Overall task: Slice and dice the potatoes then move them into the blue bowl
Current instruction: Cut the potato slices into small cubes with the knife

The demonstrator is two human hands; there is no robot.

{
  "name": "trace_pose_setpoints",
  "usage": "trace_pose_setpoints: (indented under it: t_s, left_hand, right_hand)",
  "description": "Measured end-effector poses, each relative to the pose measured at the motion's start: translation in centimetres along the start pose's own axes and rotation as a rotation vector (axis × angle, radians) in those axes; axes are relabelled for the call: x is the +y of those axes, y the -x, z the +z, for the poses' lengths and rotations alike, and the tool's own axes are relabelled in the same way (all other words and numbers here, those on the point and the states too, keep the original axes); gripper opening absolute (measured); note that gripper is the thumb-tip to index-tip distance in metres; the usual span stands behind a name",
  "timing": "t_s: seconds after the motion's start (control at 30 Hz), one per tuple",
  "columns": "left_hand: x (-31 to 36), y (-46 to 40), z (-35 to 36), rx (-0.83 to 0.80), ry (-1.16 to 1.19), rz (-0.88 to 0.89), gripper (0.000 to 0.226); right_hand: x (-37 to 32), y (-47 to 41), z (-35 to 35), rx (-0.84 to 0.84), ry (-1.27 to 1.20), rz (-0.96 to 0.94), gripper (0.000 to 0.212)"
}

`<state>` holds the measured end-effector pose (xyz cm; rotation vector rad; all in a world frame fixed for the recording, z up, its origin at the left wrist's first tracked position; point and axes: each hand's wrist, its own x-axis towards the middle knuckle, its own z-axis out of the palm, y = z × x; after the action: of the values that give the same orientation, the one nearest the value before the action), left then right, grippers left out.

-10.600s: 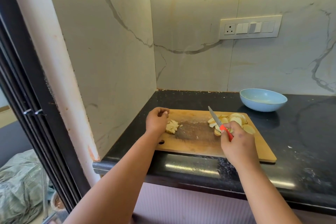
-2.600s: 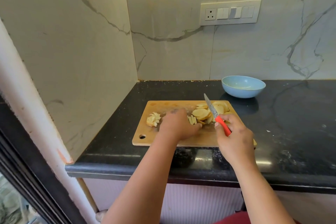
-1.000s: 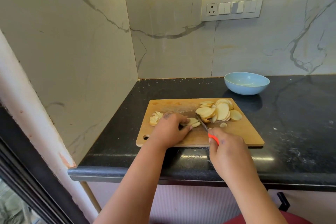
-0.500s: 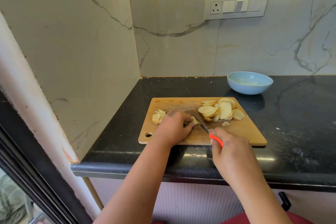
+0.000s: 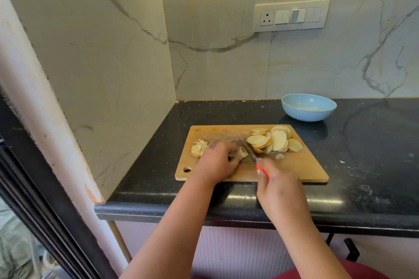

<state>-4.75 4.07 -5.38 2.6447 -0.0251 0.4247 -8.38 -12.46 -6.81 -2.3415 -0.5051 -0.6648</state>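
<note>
A black stone countertop (image 5: pixel 362 165) fills the corner below marble-patterned wall panels (image 5: pixel 226 63), where a white switch plate (image 5: pixel 291 15) carries one socket and a row of switches; no brand or writing can be read anywhere. On the counter lies a wooden cutting board (image 5: pixel 294 170), its long axis running left to right, with a hanging hole at the near left corner. Behind its far right corner, apart from it, stands the blue bowl (image 5: pixel 308 107). A fanned pile of potato slices (image 5: pixel 275 140) covers the board's far right part, and a smaller heap of cut pieces (image 5: pixel 199 147) sits at the left edge. The left hand (image 5: pixel 217 161) is curled knuckles-up over a small stack of potato strips (image 5: pixel 242 153), pressing them to the board. The right hand (image 5: pixel 278 188) is closed around the red handle of a knife (image 5: pixel 249 151), whose blade points away and to the left, its edge down beside the left fingertips.
</note>
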Motion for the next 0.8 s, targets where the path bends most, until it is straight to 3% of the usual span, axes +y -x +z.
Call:
trace_pose_setpoints:
  t_s: [0.13, 0.47, 0.67, 0.8]
  left_hand:
    - [-0.4, -0.1, 0.3, -0.001, -0.035, -0.043, 0.053]
    - [-0.6, -0.6, 0.0, -0.009, 0.033, -0.003, 0.035]
    - [-0.5, -0.7, -0.2, -0.026, 0.050, 0.008, 0.028]
    - [-0.2, -0.4, -0.3, -0.019, 0.057, 0.012, 0.028]
  right_hand:
    - [0.8, 0.5, -0.6, 0.067, -0.049, -0.019, 0.016]
    - [-0.3, 0.7, -0.9, -0.046, 0.006, -0.007, 0.016]
    - [-2.4, -0.6, -0.5, -0.265, 0.238, 0.034, 0.024]
    - [-2.6, -1.1, 0.2, -0.223, 0.233, 0.073, 0.028]
